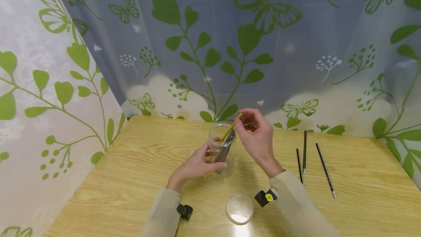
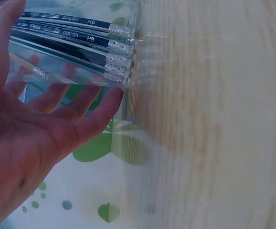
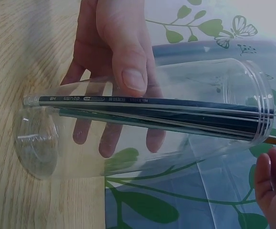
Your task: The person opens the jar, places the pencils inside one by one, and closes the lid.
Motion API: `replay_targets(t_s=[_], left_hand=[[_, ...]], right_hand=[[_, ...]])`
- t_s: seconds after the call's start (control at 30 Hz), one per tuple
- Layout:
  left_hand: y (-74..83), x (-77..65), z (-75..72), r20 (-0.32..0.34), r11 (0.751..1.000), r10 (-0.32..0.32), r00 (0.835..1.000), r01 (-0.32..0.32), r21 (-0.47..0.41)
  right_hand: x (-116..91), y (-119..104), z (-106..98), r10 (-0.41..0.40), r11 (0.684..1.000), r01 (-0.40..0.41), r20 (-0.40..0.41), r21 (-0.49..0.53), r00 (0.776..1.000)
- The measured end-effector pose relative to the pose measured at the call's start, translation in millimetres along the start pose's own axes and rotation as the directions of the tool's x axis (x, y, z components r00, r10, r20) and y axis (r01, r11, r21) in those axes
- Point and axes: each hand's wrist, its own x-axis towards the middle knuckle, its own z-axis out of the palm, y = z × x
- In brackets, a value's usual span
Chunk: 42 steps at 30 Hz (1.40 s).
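Patterned curtains (image 1: 210, 79) with green leaves and butterflies stand behind and to the left of your wood-grain table (image 1: 131, 167); three loose dark pencils, namely the near one (image 1: 299, 162), the far one (image 1: 304, 153) and the outer one (image 1: 325, 169), lie well to the right of your work, apart from one another; your right sleeve (image 1: 296, 200) stands between them and the lid (image 1: 239, 207), and covers the lower end of the near one. Note the clear round lid, flat on the table on your side of the jar (image 1: 231, 166); a black wrist unit is fitted at your left wrist (image 1: 185, 211) and another at your right (image 1: 264, 197).

Read "deli" and "HB" in pale print on the dark pencils (image 2: 66, 34) inside the jar; the smaller characters are not legible.

Observe the clear jar at the middle of the table, its mouth uncovered and facing up; the dark pencils lean together inside it, metal-banded ends down; you cannot tell whether its base touches the table. Your left hand (image 1: 197, 164) is spread to the jar's width, thumb on one side and fingers round the other, gripping it; your right hand (image 1: 260, 134) is nearly closed, pinching the upper end of the yellow pencil (image 1: 230, 127); that pencil slants through the mouth, its lower part inside the jar.
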Motion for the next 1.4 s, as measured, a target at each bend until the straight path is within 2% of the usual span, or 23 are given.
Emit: replay_targets(t_s=[0.3,0.7,1.0,1.23,1.4], left_hand=[[-0.8,1.7,-1.2,0.002,1.000,0.023,1.000,-0.023,0.001],[0.1,3.2,-1.6,-0.001,0.999,0.047,0.999,-0.047,0.004],[0.1,2.6,-1.2,0.016,0.998,0.063,0.998,-0.063,-0.011],[1.5,1.7,-0.5,0.016,0.999,0.052,0.999,-0.052,-0.012],[1.2,0.5,0.3,0.008,0.999,0.037,0.999,-0.037,-0.013]], right_hand=[[0,2,-5,-0.051,0.998,0.054,0.047,-0.045,0.998],[-3,7,-6,-0.106,0.981,0.132,0.175,-0.143,0.979],[-6,12,-9,-0.027,0.978,0.067,0.198,-0.198,0.980],[-8,14,-15,-0.026,0.980,0.067,0.213,-0.187,0.977],[-13,19,-26,-0.004,0.982,0.045,0.220,-0.185,0.976]])
